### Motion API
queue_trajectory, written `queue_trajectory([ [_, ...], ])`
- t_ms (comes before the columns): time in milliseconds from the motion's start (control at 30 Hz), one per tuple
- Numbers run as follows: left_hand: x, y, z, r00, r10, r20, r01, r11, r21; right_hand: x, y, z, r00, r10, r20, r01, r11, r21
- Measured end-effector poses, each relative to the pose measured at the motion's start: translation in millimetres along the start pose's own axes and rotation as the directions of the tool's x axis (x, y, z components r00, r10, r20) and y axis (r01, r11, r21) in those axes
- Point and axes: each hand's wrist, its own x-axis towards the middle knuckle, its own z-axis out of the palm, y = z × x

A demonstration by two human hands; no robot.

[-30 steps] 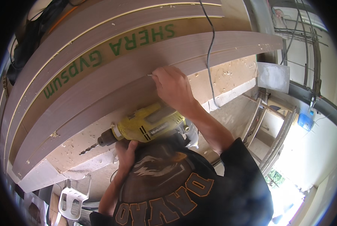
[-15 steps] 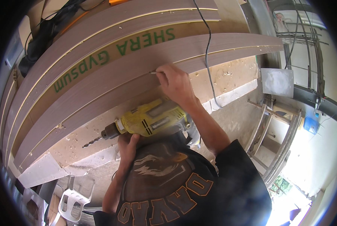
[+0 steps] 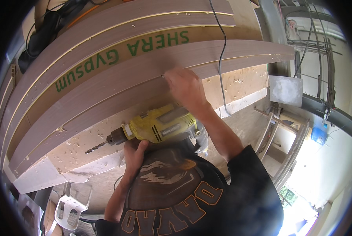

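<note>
A yellow power drill (image 3: 158,125) with a black chuck lies sideways against my torso, its twisted bit (image 3: 96,148) pointing left. My left hand (image 3: 133,154) grips it from below just behind the chuck, the thumb up on the body and the other fingers mostly hidden. Beyond the drill, my right hand (image 3: 187,87) is closed over the long brownish boards (image 3: 117,89). A small thin tip pokes out of its pinched fingers at the seam between two boards. What that thing is, I cannot make out. Motion blurs the hand a little.
A black cable (image 3: 222,55) crosses the boards right of my right hand. Wood chips lie scattered over the bench board (image 3: 79,146). Left and low stands a white plastic chair (image 3: 69,210); a wooden ladder-like frame (image 3: 282,145) is at the right. Green lettering marks the sheet beneath.
My right hand has shifted slightly right, and less of the thin thing shows from its fingers. The view has tilted a little. My left hand keeps its grip on the drill.
</note>
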Motion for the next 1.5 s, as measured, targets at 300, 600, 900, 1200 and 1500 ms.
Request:
queue_trajectory([
  [300, -1.8, -7.6, -3.7, 0.999, -0.052, -0.007, 0.051, 0.999, -0.018, 6.6, -12.5, -13.2, 0.995, 0.102, -0.008, -0.101, 0.993, 0.059],
  [600, -1.1, -6.6, -4.0, 0.999, -0.052, 0.007, 0.052, 0.999, -0.004, 8.5, -2.3, -7.7, 0.997, 0.061, 0.046, -0.065, 0.995, 0.080],
  [900, -0.8, -13.3, -6.5, 0.998, -0.059, -0.012, 0.060, 0.996, 0.070, 2.8, -5.7, 0.0, 0.998, -0.057, -0.004, 0.057, 0.998, -0.040],
  [1200, -0.3, -3.9, -6.5, 0.997, -0.073, 0.023, 0.072, 0.997, 0.027, -8.4, -6.5, 8.8, 1.000, -0.011, -0.017, 0.008, 0.990, -0.140],
  [1500, 0.4, -7.9, -10.1, 0.994, -0.098, 0.051, 0.096, 0.994, 0.052, 3.6, -7.7, -9.9, 0.971, 0.234, 0.048, -0.238, 0.967, 0.092],
])
